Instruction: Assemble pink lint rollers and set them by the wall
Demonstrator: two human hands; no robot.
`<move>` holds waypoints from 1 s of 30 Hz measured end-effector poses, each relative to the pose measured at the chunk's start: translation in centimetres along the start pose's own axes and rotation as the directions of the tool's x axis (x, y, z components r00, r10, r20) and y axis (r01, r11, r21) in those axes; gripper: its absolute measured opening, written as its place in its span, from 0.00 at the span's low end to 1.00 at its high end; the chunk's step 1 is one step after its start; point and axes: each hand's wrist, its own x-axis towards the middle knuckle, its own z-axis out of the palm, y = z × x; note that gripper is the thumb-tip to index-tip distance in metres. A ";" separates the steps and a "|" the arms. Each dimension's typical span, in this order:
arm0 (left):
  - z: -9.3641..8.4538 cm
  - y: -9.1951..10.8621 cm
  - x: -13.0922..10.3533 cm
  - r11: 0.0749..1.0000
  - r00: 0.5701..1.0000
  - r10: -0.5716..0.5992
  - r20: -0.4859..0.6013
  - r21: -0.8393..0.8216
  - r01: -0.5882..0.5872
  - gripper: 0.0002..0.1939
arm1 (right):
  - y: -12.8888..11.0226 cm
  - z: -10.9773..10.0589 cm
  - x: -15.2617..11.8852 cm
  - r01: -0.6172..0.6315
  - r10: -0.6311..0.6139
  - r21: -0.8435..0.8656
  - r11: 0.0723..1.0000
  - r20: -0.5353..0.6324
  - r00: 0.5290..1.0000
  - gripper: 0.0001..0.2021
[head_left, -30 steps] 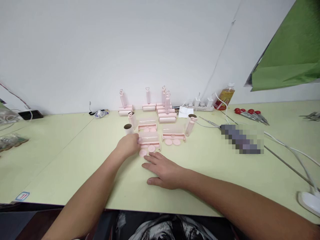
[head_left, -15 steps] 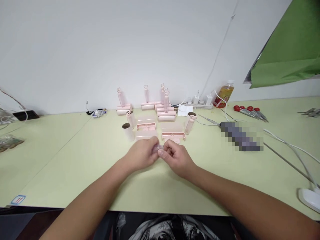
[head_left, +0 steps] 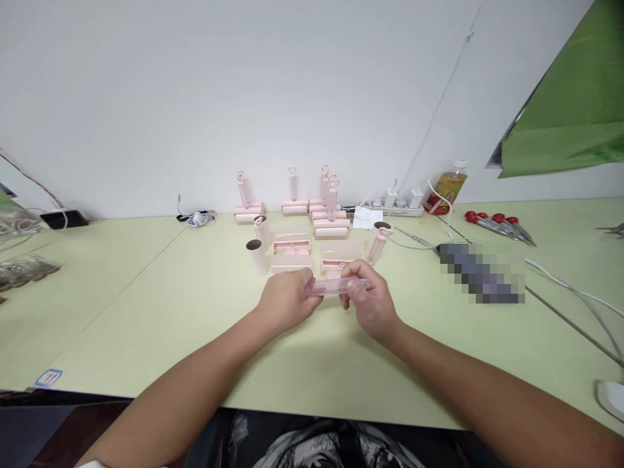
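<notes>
Between my two hands a translucent pink tube (head_left: 332,286) lies nearly level above the table. My left hand (head_left: 287,296) is closed around its left end. The thumb and fingers of my right hand (head_left: 373,299) grip its right end. Just beyond are open pink lint roller cases (head_left: 291,247) with clear lids, one (head_left: 332,266) partly hidden by my right hand. A white paper roll (head_left: 257,257) with a brown core stands left of them. Pink handles with loop tops stand near, one (head_left: 263,233) on the left and another (head_left: 377,247) leaning on the right.
Along the wall stand lint rollers (head_left: 331,229) with upright handles. A power strip (head_left: 407,210) with chargers and a drink bottle (head_left: 444,188) are at the back right. Red-handled tools (head_left: 500,224), cables and a blurred dark object (head_left: 480,273) lie on the right.
My hands have moved apart, and the tube now shows stretched between them where before it was mostly covered. The view has shifted slightly left.
</notes>
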 end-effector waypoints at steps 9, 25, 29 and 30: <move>1.1 0.2 -0.5 0.936 0.992 0.117 0.043 -0.339 -0.096 0.10 | -0.5 0.6 -0.9 0.088 -0.098 0.057 0.994 0.199 0.975 0.09; -0.9 -1.9 0.4 0.351 0.981 0.126 0.147 -0.931 0.095 0.18 | -2.5 -0.2 -1.1 0.308 -0.285 -0.127 0.943 0.171 0.943 0.09; -2.7 -2.9 0.7 0.253 0.975 0.111 0.195 -0.954 0.162 0.15 | -1.0 0.3 -0.9 0.144 -0.094 -0.272 0.951 0.190 0.977 0.12; -2.9 -3.0 0.7 0.279 0.981 0.095 0.170 -0.950 0.138 0.14 | -0.7 0.5 -0.9 0.120 -0.065 -0.288 0.950 0.191 0.979 0.12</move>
